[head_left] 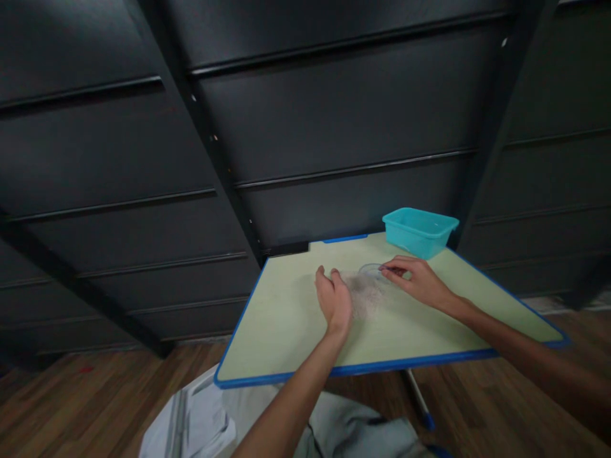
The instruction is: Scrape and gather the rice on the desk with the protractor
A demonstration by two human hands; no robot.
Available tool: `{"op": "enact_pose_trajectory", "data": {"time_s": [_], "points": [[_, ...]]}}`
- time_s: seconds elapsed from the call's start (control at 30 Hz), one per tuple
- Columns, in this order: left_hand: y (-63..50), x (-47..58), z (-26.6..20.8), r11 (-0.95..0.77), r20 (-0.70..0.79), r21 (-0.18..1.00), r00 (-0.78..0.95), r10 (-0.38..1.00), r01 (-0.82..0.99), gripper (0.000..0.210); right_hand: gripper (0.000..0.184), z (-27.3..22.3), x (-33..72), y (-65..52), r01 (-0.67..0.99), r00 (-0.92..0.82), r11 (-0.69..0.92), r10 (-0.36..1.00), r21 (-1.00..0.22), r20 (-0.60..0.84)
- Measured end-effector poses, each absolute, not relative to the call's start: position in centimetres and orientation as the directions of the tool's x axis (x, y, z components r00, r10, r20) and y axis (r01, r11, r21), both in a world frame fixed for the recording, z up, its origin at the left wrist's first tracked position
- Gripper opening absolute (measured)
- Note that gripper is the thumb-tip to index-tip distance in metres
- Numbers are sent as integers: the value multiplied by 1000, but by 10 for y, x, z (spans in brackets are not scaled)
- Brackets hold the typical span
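A thin, pale heap of fine grains or powder (366, 300) is spread on the middle of the light yellow-green desktop (281, 318). My left hand (333, 298) stands on its edge against the left side of the heap. Its fingers are stretched and held together, the thumb is apart, and it grips nothing. At the heap's far right side, my right hand (414, 277) is closed in a pinch on the rim of a clear round dish or lid (370, 268). The dish lies low over the desktop beside the grains, and its exact kind is hard to make out.
A turquoise plastic basket (420, 232) stands at the desk's back right corner. Blue edging (391, 366) runs around the desk. Behind it rises a dark panelled wall (344, 114). A white chair or stool part (191, 413) is at the lower left.
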State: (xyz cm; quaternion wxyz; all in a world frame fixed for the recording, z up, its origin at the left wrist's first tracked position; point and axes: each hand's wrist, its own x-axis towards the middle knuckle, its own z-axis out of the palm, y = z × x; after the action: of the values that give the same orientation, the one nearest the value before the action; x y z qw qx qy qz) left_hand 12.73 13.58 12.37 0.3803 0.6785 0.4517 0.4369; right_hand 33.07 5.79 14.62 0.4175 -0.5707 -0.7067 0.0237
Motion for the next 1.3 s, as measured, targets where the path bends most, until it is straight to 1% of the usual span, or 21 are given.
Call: {"op": "enact_pose_trajectory", "data": {"time_s": [0.07,0.13,0.23,0.3,0.37,0.43,0.53,0.67,0.8,1.0,1.13,1.3], "points": [[136,138,132,-279,258,923,109,960,265,64,28,144,335,58,786,15,344,821,-514,571],[137,148,139,-296,281,927,96,955,230,57,28,141,337,59,780,40,337,815,-528,578],[143,164,146,-344,316,925,178,932,161,50,29,135,339,62,766,82,321,810,-557,580],[151,173,148,-369,333,922,245,911,117,49,29,131,341,64,779,103,297,808,-553,580],[163,178,149,-382,340,920,303,890,89,52,29,129,344,65,809,121,261,803,-526,583],[177,175,150,-392,346,916,337,876,79,60,30,129,347,68,840,134,223,799,-496,586],[200,154,150,-405,346,906,330,878,126,63,28,132,353,77,868,130,187,808,-459,575],[222,111,144,-405,321,879,315,893,253,61,24,136,358,99,898,97,166,829,-408,551],[222,88,130,-439,294,827,397,870,350,57,24,134,354,118,919,63,158,845,-360,530],[197,100,121,-504,282,794,529,801,340,48,26,131,329,114,922,-13,207,861,-327,508],[186,103,126,-471,250,820,537,806,326,61,24,132,313,107,909,-57,255,860,-331,507],[185,103,126,-382,198,884,525,828,269,78,24,137,299,103,887,-92,307,849,-344,520]]}}
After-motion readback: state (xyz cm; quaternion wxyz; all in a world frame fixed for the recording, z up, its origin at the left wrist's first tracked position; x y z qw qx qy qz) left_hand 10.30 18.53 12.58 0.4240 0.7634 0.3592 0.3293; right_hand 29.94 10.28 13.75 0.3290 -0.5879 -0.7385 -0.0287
